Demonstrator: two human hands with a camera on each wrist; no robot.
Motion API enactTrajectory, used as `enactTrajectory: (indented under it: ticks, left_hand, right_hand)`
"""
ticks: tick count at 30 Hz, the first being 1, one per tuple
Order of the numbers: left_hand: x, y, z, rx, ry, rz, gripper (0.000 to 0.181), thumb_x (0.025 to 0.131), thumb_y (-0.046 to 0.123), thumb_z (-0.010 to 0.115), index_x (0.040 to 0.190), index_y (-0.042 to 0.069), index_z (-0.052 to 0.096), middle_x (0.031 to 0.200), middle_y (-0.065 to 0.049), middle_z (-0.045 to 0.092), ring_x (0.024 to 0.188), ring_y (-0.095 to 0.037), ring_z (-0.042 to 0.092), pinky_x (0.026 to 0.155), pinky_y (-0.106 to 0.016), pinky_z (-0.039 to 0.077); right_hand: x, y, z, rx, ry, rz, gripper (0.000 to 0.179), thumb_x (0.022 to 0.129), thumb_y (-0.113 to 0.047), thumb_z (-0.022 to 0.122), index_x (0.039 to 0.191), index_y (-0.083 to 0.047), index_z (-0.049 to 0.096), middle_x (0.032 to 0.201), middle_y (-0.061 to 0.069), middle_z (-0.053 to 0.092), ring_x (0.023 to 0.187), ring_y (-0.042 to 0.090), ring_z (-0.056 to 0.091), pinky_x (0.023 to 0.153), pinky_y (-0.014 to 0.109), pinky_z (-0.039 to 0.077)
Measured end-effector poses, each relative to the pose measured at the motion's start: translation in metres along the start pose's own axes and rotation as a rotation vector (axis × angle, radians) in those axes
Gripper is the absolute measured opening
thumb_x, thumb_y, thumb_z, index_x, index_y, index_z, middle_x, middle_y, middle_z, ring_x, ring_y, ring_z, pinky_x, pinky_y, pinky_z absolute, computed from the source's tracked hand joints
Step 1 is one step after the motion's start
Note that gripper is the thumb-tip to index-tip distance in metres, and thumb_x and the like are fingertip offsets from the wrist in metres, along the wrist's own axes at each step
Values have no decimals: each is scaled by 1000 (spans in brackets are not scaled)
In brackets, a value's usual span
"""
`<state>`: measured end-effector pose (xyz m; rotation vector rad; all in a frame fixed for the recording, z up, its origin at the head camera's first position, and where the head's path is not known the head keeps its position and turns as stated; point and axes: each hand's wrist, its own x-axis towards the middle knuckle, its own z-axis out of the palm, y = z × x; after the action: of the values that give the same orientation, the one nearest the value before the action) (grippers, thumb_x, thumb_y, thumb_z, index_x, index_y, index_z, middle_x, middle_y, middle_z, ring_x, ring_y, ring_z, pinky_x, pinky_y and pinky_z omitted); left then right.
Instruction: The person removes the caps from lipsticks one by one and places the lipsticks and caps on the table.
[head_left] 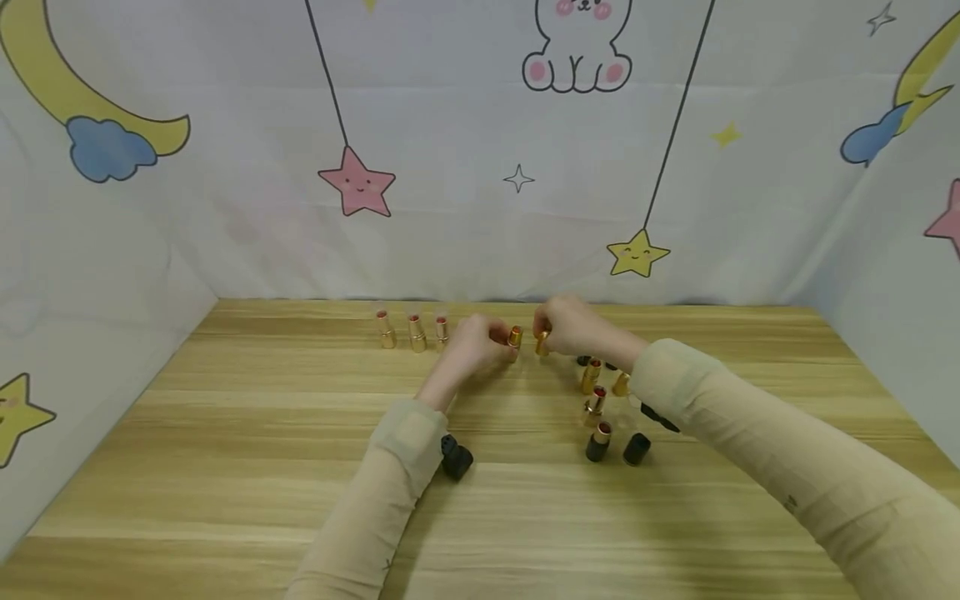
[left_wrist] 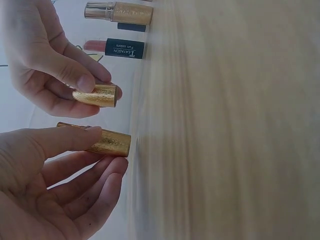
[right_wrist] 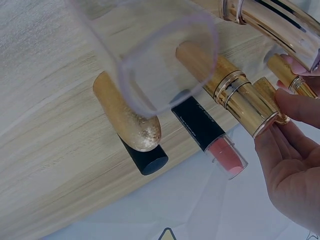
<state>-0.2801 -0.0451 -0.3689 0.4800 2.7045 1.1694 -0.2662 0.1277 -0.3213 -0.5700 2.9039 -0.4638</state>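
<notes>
Gold lipstick at mid-frame is pinched by the left hand, fingers along its sides, seemingly to leave its top free; the right hand clamps its fingers on a gold cap just beside

Right hand pinching a gold cap, pink-tipped black lipstick nearby, clear cap in foreground, wooden table

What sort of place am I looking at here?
Possibly a small tabletop booth set up indoors, though the wider room isn't shown. A wood-grain tabletop is bordered at the back and sides by white cartoon-printed sheets, with lipsticks standing on it.
</notes>
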Motion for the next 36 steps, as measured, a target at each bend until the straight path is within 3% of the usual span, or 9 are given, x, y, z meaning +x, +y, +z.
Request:
enactTrajectory:
  ticks: [14,22,30,36]
  left_hand:
    - [-2,-1,2,14,-15,-3,13,83,15,74,94,8,73,96,-6,71,93,-21,62,85,-37,49]
    - [0,-2,3,4,-41,7,13,84,15,73,95,8,72,94,-5,70,89,-19,61,81,-34,49]
    - [-2,-1,2,33,-38,30,7,83,13,73,83,8,69,87,-6,68,79,-17,55,69,-27,43]
    - [-4,0,2,7,-42,16,6,83,13,72,83,8,69,89,-6,67,81,-18,55,70,-28,43]
  right_hand:
    - [4,-2,4,-64,-78,-21,13,79,-2,67,92,-2,69,92,11,67,74,19,54,65,30,46]
    - [3,-4,7,-97,-81,-30,12,81,-2,67,93,0,69,94,13,67,79,21,57,71,35,49]
    - [3,-4,10,-96,-65,-48,14,81,-7,74,91,1,69,90,12,67,76,20,57,68,33,48]
    - [4,-4,12,-85,-69,-36,15,81,-6,73,93,1,69,89,12,67,75,19,57,67,31,48]
